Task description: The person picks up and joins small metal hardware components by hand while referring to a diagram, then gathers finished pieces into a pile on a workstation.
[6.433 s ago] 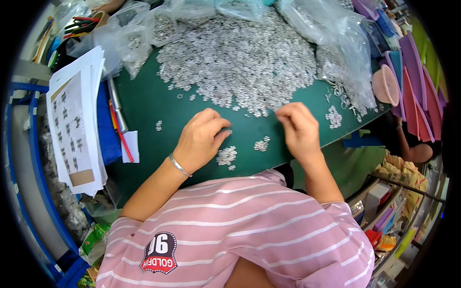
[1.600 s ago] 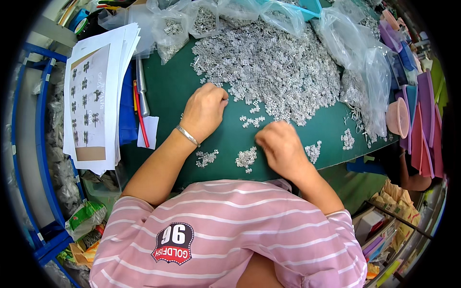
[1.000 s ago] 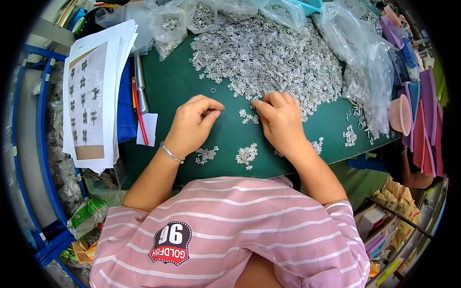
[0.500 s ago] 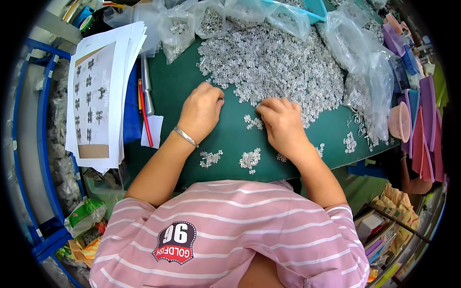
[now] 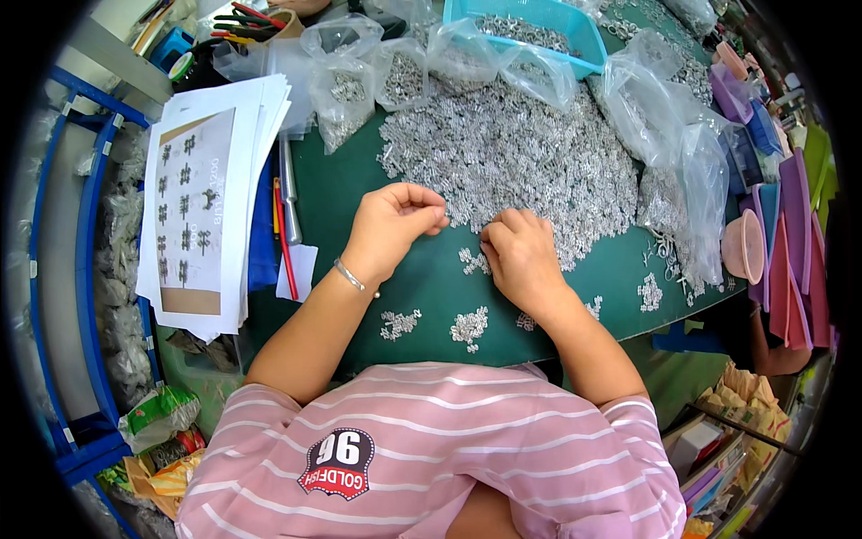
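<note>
A broad heap of small silvery metal pieces point(image 5: 521, 153) covers the far middle of the green tabletop point(image 5: 332, 180). At the heap's near left edge my left hand point(image 5: 391, 229) has thumb and forefinger pinched together; anything between them is too small to make out. My right hand point(image 5: 523, 256) rests at the near edge, fingers curled down and their tips hidden. Beside its fingers lies a small cluster of the pieces point(image 5: 472, 261). Closer to me sit separate little piles, one on the left point(image 5: 399, 324) and one in the middle point(image 5: 469, 329); others lie partly behind my right forearm.
Clear plastic bags of pieces point(image 5: 346, 99) and a blue tray point(image 5: 588, 49) line the far side. Printed sheets point(image 5: 197, 216), a red pen point(image 5: 286, 242) and a metal tool point(image 5: 287, 180) lie left. A bulging bag point(image 5: 678, 193) and a pink bowl point(image 5: 743, 247) stand right.
My left hand has shifted right along the heap's edge, its thumb and forefinger now showing in a pinch. My right hand stays at nearly the same spot. The whole view has shifted slightly.
</note>
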A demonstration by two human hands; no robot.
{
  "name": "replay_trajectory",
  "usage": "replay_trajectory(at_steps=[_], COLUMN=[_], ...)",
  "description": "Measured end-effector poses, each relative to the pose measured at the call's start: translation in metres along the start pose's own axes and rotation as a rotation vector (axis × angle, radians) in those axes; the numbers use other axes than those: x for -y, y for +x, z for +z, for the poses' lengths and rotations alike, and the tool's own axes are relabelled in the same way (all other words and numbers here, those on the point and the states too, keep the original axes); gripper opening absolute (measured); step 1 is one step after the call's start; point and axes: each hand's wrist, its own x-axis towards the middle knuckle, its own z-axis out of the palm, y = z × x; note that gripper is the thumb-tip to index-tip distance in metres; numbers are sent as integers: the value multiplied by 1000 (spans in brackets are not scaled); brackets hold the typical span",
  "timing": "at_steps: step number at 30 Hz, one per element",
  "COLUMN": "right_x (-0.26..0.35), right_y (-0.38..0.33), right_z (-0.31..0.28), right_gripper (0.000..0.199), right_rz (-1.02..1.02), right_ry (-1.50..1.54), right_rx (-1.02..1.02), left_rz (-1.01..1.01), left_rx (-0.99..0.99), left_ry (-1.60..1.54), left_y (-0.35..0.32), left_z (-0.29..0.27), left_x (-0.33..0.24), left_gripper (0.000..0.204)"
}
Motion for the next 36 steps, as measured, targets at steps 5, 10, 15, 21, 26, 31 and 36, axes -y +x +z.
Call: replay_trajectory(at_steps=[5, 10, 15, 21, 26, 31, 36], right_x=[1, 1, -15, 0, 4, -2, -19], right_y=[0, 0, -2, -3, 6, -3, -54], right_z=[2, -2, -13, 0, -2, -22, -64], right_gripper=[8, 10, 6, 6, 9, 11, 15], right_rz=[5, 48, 163, 72, 55, 145, 12], right_ry=[38, 107, 192, 21, 10, 402, 282], right_rx=[-3, -4, -87, 10, 61, -90, -103], left_rz=[-11, 172, 142, 37, 19, 159, 187], left_rx=[-100, -234, -229, -226, -216, -65, -115], left_ry=[-416, -711, -731, -674, -599, -552, -423], left_y=[44, 106, 85, 39, 0, -25, -46], left_z=[-5, -17, -27, -26, -11, -20, -30], left_x=[-15, -32, -37, -5, -6, -2, 2], left_gripper=[17, 35, 39, 26, 26, 22, 18])
